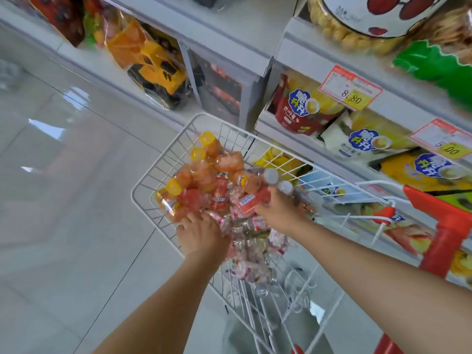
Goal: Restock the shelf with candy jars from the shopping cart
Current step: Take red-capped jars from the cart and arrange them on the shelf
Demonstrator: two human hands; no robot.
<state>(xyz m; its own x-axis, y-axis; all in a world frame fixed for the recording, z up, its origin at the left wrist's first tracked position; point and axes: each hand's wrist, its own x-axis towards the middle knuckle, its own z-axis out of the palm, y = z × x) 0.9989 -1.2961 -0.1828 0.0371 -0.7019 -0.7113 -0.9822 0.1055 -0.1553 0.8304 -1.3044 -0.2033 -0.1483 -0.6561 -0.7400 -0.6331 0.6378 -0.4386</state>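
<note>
Far left, pale tiled floor (63, 175); above it, a bagged toy truck (158, 70) on a low ledge. Midway, a white wire cart (143, 180) heaped with candy jars (204, 172), mostly orange-pink with yellow lids, lying every which way. Down in the near edge of that heap, the left hand (201, 233), fingers bent into the pile; closed around a jar or merely pressing, impossible to tell. Just right of it, the right hand (278, 208), wrapped around a pink jar (251, 201) with a white label, low among the others and not yet lifted clear. Beyond the cart's right side, the shelf (281, 135), stocked with bags of crisps (298, 106) and hung with price tags (351, 89). Far right, the cart's red handle (444, 226).

Step in hand, by the look of it: picking stock out of the cart, with nothing yet on its way to the shelf. Next, probably: lift the pink jar straight up, clear of its neighbours and the wire rim, then swing right toward the shelf. No open slot for jars visible here, so first find one. Worth minding: loose round jars, likely to roll or settle after pulling one out.
</note>
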